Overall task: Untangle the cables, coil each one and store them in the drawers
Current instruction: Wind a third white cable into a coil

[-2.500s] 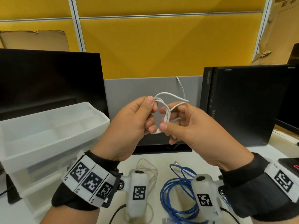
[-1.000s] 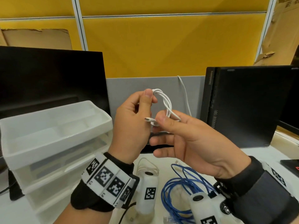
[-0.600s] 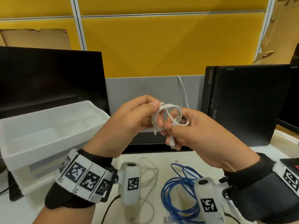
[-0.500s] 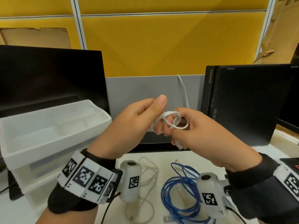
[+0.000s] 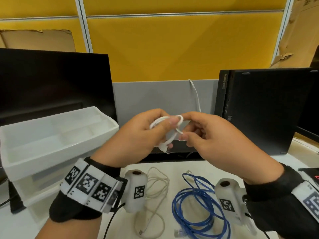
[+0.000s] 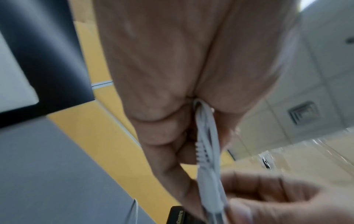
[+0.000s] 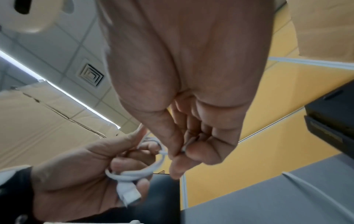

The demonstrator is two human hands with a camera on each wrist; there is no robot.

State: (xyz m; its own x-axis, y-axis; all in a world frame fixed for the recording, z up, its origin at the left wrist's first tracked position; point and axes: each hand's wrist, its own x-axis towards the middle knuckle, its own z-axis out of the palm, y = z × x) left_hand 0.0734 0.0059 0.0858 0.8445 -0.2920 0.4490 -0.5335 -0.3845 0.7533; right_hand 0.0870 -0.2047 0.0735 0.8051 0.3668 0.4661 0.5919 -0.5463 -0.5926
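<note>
Both hands are raised side by side in front of the chest, the forearms angled inward and each wrist wrapped in a black band; the left hand [image 5: 138, 137] is curled, its thumb pressed over a small coil of thin white cable [image 5: 165, 133]. The right hand [image 5: 212, 140] is held just beside it; the cable's free end is pinched between thumb and forefinger, the remaining fingers loosely bent.

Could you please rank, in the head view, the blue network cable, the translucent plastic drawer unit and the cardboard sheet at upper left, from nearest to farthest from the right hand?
From the right hand:
1. Blue network cable, loosely looped on the desk just below that hand.
2. Translucent plastic drawer unit, across to the left, beyond the left hand.
3. Cardboard sheet, far upper left, behind the monitor.
</note>
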